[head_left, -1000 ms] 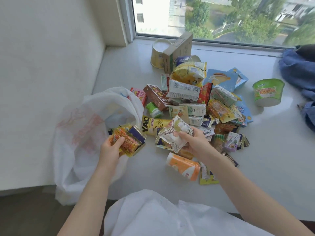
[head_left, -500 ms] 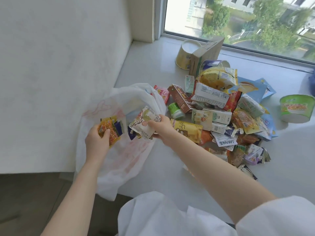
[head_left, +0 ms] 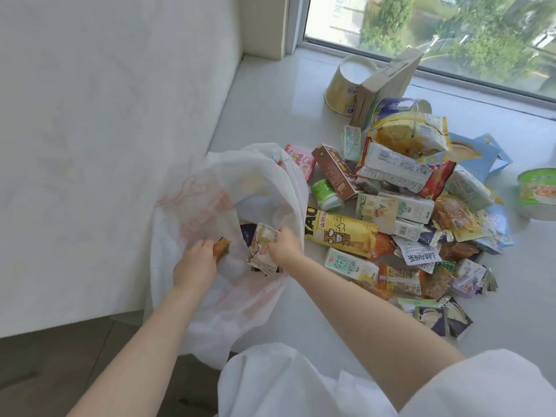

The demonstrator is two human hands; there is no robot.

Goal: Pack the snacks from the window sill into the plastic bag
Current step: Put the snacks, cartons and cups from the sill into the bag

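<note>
A white plastic bag [head_left: 210, 188] with faint red print hangs open over the sill's left front edge. My left hand [head_left: 195, 266] is inside its mouth, closed on orange snack packets [head_left: 221, 246]. My right hand [head_left: 284, 246] is at the bag's right rim, gripping a pale printed snack packet [head_left: 261, 251] that is partly inside the bag. A heap of snacks [head_left: 400, 212] lies on the white window sill [head_left: 270, 100] to the right: a yellow packet [head_left: 340, 233], a brown carton [head_left: 335, 173], milk cartons, small sachets.
A yellow paper cup [head_left: 346, 82] and a cardboard box [head_left: 388, 82] stand near the window. A green noodle bowl [head_left: 537, 192] sits at the right edge. A white wall bounds the sill on the left. White cloth lies at the bottom.
Both hands have moved down into the bag's mouth with their packets. The camera has swung further left and closer.
</note>
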